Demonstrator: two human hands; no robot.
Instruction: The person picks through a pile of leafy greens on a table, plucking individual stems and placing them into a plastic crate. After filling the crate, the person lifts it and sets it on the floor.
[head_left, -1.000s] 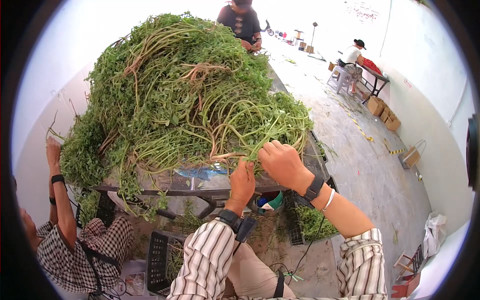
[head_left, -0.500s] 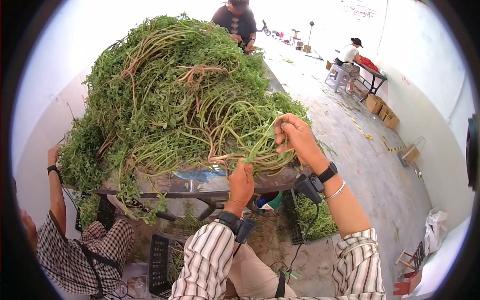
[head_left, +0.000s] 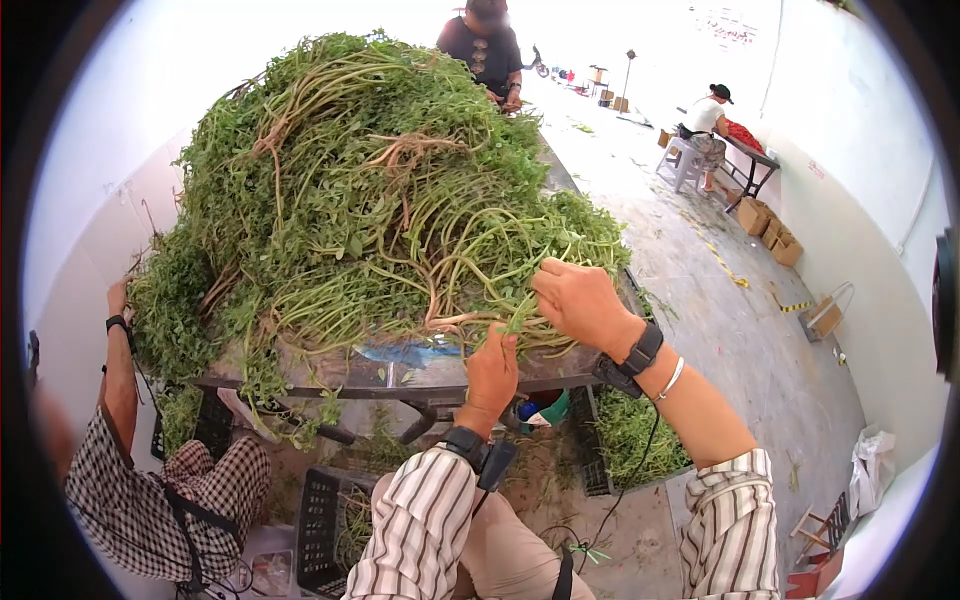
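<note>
A large heap of leafy green stems [head_left: 340, 200] covers the table, some with pale roots showing. At the table's front edge my left hand [head_left: 492, 375] is closed with thumb against fingers on a short leafy green sprig [head_left: 518, 318], which sticks up above the thumb. Just right of it, my right hand [head_left: 588, 308] is turned palm down with its fingers curled shut at the sprig's upper end. Its fingertips are partly hidden, so what they pinch is hard to make out. Long curved stems lie directly behind both hands.
A black crate [head_left: 640, 445] of greens stands under the table at right; another crate [head_left: 320, 535] sits by my legs. A green bucket [head_left: 545, 410] is below the table edge. One person [head_left: 150, 510] works at left, another [head_left: 485, 50] behind the heap.
My right hand has come down and left toward my left hand, and its loosely curled fingers have closed. My left hand still holds the sprig. The view has shifted slightly.
</note>
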